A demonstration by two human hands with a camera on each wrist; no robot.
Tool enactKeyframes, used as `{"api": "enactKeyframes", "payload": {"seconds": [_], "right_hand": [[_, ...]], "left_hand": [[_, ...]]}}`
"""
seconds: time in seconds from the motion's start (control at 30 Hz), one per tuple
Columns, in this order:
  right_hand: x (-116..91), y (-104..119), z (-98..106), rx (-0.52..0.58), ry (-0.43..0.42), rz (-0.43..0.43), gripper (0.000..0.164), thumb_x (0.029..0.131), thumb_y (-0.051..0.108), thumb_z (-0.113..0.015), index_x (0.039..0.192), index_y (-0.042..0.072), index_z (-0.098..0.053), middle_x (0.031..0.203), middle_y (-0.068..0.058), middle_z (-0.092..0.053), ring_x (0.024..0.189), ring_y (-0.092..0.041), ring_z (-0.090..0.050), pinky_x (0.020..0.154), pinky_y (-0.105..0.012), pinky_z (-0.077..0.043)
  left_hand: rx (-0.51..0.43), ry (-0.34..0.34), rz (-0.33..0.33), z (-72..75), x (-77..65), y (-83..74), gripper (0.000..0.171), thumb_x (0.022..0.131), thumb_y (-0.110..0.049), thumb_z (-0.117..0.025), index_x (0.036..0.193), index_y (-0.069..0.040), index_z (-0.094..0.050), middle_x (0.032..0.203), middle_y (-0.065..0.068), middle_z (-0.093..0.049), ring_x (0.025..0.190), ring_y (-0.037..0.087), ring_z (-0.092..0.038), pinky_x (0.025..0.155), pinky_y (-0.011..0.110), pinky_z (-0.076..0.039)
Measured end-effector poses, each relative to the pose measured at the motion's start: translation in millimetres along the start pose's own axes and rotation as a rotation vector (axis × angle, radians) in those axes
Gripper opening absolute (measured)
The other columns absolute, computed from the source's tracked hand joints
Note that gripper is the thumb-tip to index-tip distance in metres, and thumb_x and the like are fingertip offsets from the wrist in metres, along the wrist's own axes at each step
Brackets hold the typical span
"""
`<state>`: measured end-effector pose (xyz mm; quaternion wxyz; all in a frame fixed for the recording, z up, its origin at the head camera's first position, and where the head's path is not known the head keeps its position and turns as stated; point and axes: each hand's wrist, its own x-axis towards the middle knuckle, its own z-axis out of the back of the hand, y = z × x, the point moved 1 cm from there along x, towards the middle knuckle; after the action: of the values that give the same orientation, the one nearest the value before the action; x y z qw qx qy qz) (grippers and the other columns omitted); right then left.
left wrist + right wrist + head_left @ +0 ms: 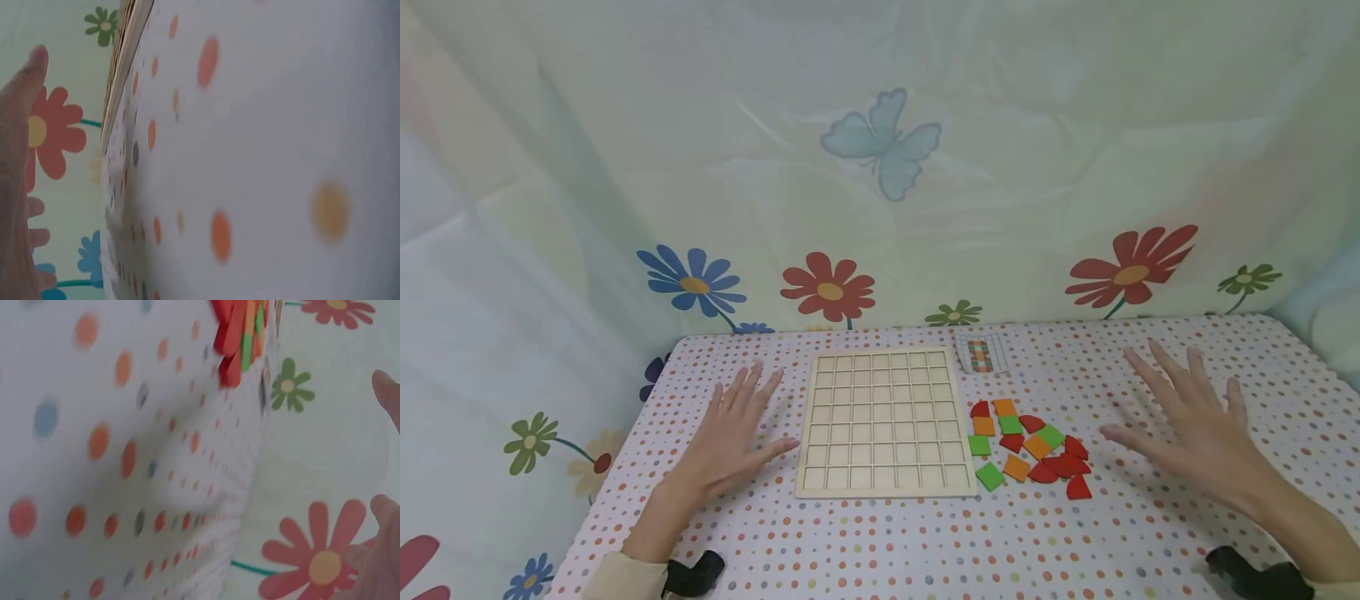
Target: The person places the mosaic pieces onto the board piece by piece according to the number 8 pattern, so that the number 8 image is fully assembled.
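A square wooden grid board (883, 422) with shallow cells lies in the middle of the table, its cells bare. Beside its right edge is a loose scatter of flat pieces: orange squares (1017, 467), green squares (990, 476) and red quarter-round pieces (1078, 487). My left hand (730, 437) hovers just left of the board with fingers spread, holding nothing. To the right of the pieces, my right hand (1195, 429) is held up with its fingers spread too, apart from everything. In the right wrist view the red pieces (230, 370) show at the top.
A small printed pattern card (981, 355) lies behind the pieces, near the board's top right corner. The dotted tablecloth (880, 550) covers the table. A flowered cloth backdrop (1000, 208) hangs along the table's back edge.
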<state>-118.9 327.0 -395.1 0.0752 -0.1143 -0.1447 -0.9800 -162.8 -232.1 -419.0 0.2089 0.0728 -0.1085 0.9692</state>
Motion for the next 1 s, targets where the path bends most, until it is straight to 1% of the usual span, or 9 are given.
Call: {"api": "enactKeyframes", "payload": {"seconds": [0.17,0.33,0.43,0.5,0.6,0.67,0.73,0.87,1.0], "right_hand": [[2,20,2,0.034,-0.032,0.122,0.115,0.081,0.055,-0.083,0.169,0.02,-0.017,0.173,-0.024,-0.01,0.157,-0.049,0.013,0.115,-0.075,0.019],[2,41,2,0.065,-0.051,0.262,0.117,0.071,0.045,-0.093,0.166,0.022,-0.03,0.171,-0.021,-0.019,0.159,-0.047,0.005,0.12,-0.071,0.014],[4,54,1,0.1,-0.037,0.345,0.118,0.066,0.044,-0.097,0.164,0.023,-0.035,0.169,-0.021,-0.026,0.159,-0.046,-0.003,0.123,-0.069,0.009],[6,63,1,0.127,-0.007,0.38,0.116,0.065,0.047,-0.098,0.162,0.024,-0.039,0.167,-0.02,-0.031,0.158,-0.046,-0.008,0.122,-0.073,0.002],[8,76,1,0.143,0.047,0.402,0.112,0.065,0.052,-0.097,0.159,0.024,-0.044,0.165,-0.017,-0.036,0.155,-0.045,-0.02,0.116,-0.08,-0.019],[9,83,1,0.147,0.084,0.41,0.106,0.067,0.051,-0.097,0.157,0.022,-0.048,0.163,-0.016,-0.038,0.151,-0.044,-0.029,0.106,-0.081,-0.034],[10,88,0,0.156,0.128,0.408,0.101,0.068,0.049,-0.097,0.153,0.021,-0.052,0.162,-0.015,-0.04,0.145,-0.044,-0.037,0.098,-0.078,-0.045],[11,91,-2,0.196,0.212,0.381,0.089,0.071,0.041,-0.098,0.147,0.018,-0.059,0.158,-0.015,-0.045,0.137,-0.043,-0.047,0.093,-0.068,-0.054],[12,88,-5,0.238,0.3,0.334,0.079,0.072,0.036,-0.098,0.14,0.016,-0.065,0.145,-0.011,-0.057,0.128,-0.038,-0.056,0.093,-0.059,-0.058]], "left_hand": [[-0.046,0.055,-0.042,-2.6,3.5,-10.2,0.098,0.093,-0.068,-0.063,0.167,-0.014,-0.027,0.174,0.018,-0.017,0.159,0.043,-0.016,0.123,0.07,-0.016],[-0.057,0.103,-0.079,-8.9,7.9,-17.8,0.098,0.093,-0.069,-0.062,0.167,-0.016,-0.027,0.174,0.017,-0.016,0.159,0.041,-0.015,0.126,0.065,-0.016],[-0.053,0.135,-0.086,-12.9,8.6,-20.4,0.098,0.094,-0.072,-0.06,0.167,-0.017,-0.027,0.174,0.016,-0.016,0.16,0.039,-0.014,0.127,0.062,-0.015],[-0.06,0.151,-0.08,-14.6,8.1,-20.9,0.097,0.093,-0.073,-0.059,0.167,-0.017,-0.028,0.174,0.015,-0.017,0.16,0.038,-0.014,0.127,0.061,-0.016],[-0.068,0.177,-0.067,-16.5,6.7,-19.7,0.098,0.093,-0.074,-0.059,0.167,-0.018,-0.029,0.174,0.014,-0.018,0.16,0.037,-0.014,0.127,0.061,-0.017],[-0.07,0.192,-0.06,-17.7,5.8,-18.2,0.097,0.092,-0.074,-0.059,0.167,-0.018,-0.03,0.174,0.013,-0.018,0.16,0.036,-0.014,0.127,0.061,-0.017],[-0.064,0.203,-0.062,-18.9,5.2,-16.5,0.097,0.092,-0.074,-0.059,0.166,-0.018,-0.031,0.174,0.013,-0.018,0.16,0.036,-0.014,0.127,0.061,-0.017],[-0.053,0.211,-0.077,-20.8,5.4,-13.6,0.095,0.093,-0.074,-0.058,0.166,-0.019,-0.033,0.174,0.012,-0.018,0.16,0.036,-0.014,0.127,0.061,-0.016],[-0.051,0.204,-0.101,-21.5,7.0,-12.3,0.094,0.093,-0.073,-0.059,0.166,-0.019,-0.034,0.174,0.013,-0.02,0.16,0.037,-0.016,0.127,0.062,-0.017]]}}
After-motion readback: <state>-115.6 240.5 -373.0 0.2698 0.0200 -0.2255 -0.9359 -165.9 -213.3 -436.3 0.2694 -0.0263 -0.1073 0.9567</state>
